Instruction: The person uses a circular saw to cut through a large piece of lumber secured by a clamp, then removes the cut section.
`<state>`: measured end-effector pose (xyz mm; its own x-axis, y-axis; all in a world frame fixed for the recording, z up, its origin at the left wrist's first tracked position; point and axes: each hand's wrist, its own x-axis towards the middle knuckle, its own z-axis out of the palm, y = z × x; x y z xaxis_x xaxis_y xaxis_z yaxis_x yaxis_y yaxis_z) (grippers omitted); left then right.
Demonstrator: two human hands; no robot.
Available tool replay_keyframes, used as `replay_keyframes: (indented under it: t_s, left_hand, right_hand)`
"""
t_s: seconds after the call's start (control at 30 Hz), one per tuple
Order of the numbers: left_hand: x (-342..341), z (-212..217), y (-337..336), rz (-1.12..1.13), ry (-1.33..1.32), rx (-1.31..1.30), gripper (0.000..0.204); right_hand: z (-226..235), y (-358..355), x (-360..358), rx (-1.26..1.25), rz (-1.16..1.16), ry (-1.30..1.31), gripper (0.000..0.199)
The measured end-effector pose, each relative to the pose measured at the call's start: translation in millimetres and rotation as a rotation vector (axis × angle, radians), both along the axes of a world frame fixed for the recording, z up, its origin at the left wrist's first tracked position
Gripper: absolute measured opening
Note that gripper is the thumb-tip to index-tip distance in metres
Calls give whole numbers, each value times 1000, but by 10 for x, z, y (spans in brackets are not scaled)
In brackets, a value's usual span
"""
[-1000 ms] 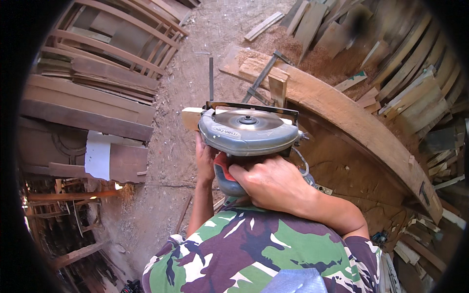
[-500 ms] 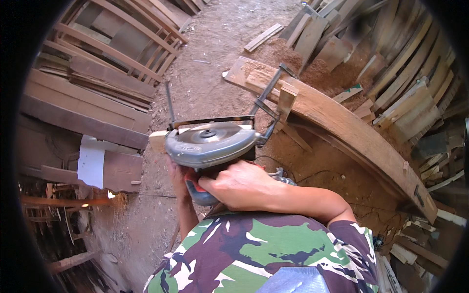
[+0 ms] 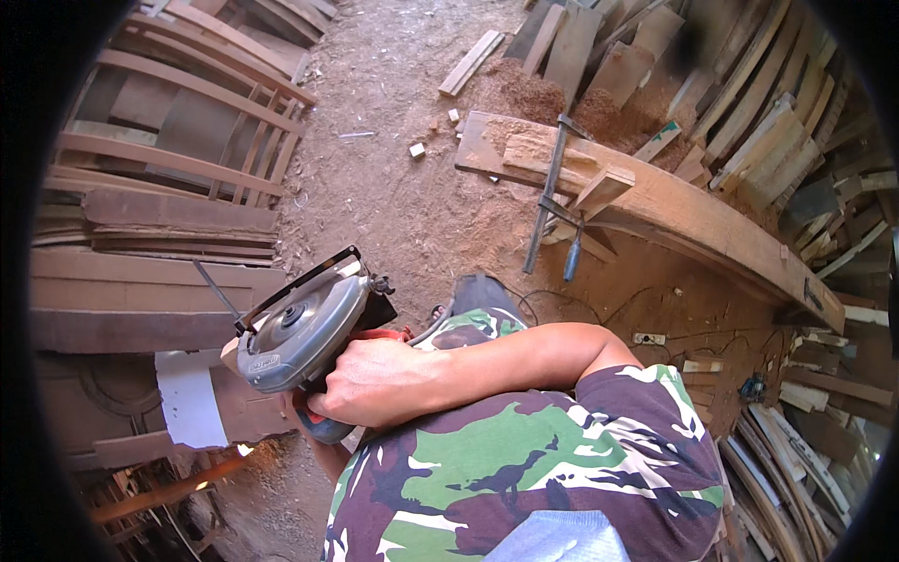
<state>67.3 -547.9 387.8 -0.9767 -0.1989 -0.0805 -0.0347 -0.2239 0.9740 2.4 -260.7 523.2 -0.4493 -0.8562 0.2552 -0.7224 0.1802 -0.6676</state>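
Note:
My right hand [image 3: 370,382] is wrapped round the rear handle of a circular saw [image 3: 304,323], which has a grey guard and a red and dark body. The saw is held tilted in front of my left side, its round blade visible. My left hand [image 3: 292,405] is under the saw's left side, its fingers mostly hidden. A pale bit of wood [image 3: 229,352] shows at the saw's left edge. To the right, a bar clamp [image 3: 552,192] with a blue handle grips a short wooden block [image 3: 604,190] on a long, curved timber [image 3: 712,225], apart from both hands.
Small cut blocks [image 3: 417,150] and a loose board [image 3: 471,63] lie on the dirt floor. Wooden frames and panels [image 3: 169,290] are stacked at left. Planks [image 3: 749,103] lean at far right above sawdust. Cables and a power strip [image 3: 648,339] lie below the timber.
The saw and both hands have swung left and nearer to me, away from the clamped block. The clamp and block now show fully. Small blocks have appeared on the floor.

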Motion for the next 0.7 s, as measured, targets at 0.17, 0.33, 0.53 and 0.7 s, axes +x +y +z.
replay_keyframes:
  t_s: [0.17, 0.33, 0.53, 0.7]
  left_hand:
    - [-706, -60, -225, -66, -19, 30, 75]
    - [-1817, -91, -195, -176, -22, 33, 75]
    - [-3486, -185, 266, -409, 54, -12, 71]
    - [-4843, -184, 1077, -608, 120, -110, 71]
  right_hand:
    - [10, -177, -518, 36, -75, -10, 23]
    - [-63, -23, -1145, -2, -214, -122, 33]
    - [-341, 388, -2145, -57, -427, -175, 36]
    - [-315, 975, -2898, -58, -645, -167, 36]
